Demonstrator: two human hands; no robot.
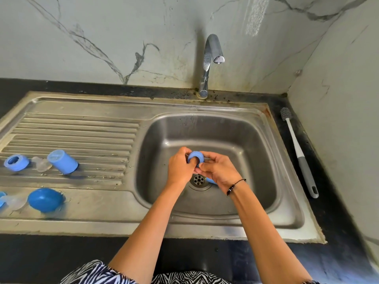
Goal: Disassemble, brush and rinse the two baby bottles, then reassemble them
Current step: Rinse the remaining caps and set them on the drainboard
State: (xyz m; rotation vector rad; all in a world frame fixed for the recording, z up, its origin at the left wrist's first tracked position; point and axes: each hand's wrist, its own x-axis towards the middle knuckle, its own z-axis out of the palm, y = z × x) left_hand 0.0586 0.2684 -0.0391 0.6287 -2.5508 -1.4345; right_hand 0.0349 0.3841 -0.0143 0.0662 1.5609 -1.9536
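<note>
My fingers [202,160] were curled round a blue screw ring [195,157], which I held over the basin of the steel sink [235,128], just above the drain [198,179]. My left hand [180,168] gripped the ring from the left with the thumb on its near rim, and my right hand [218,171] pinched it from the right; whether a teat sat in the ring I could not tell. A sliver of something blue [211,180] showed under my right hand beside the drain, too hidden to name. On my right wrist I wore a dark cord bracelet [235,186].

On the ribbed draining board to the left lay a second blue ring [16,162], a clear teat [41,163] touching it, and a blue cap [62,161] tilted just beside the teat. Nearer me on the flat part lay a blue bottle [46,199] with another clear piece [14,201] next to it at the frame's edge.

The bottle brush [298,152] lay on the dark counter to the right of the sink, bristles toward the wall. The tap [211,58] stood behind the basin, and I saw no water running from it.
</note>
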